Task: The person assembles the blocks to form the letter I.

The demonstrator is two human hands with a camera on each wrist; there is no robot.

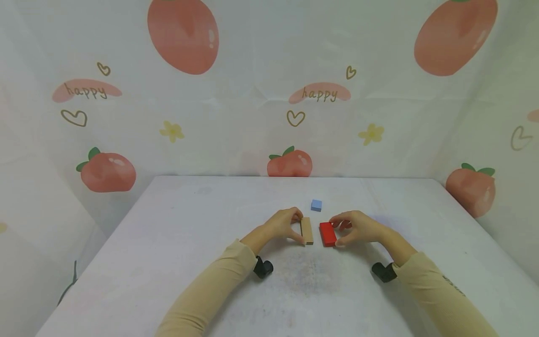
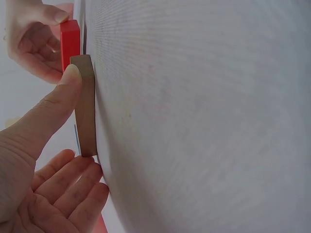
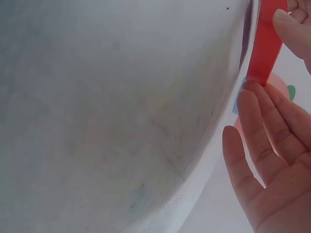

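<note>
My left hand (image 1: 284, 225) pinches a tan wooden block (image 1: 307, 229) lengthwise, thumb on the near end and fingertips at the far end. To its right, my right hand (image 1: 363, 228) holds a red rectangular block (image 1: 326, 234) the same way, between thumb and fingers. A narrow gap separates the two blocks in the head view, both low over the white table. From the left wrist, the wooden block (image 2: 86, 109) shows its long side under the thumb. The red block (image 3: 267, 41) appears at the upper right of the right wrist view.
A small blue block (image 1: 316, 206) sits on the white table (image 1: 202, 224) just beyond both hands. Behind the table's far edge hangs a pale cloth (image 1: 248, 121) printed with peaches, hearts and flowers. Black wrist devices jut from the left cuff (image 1: 263, 267) and right cuff (image 1: 384, 272).
</note>
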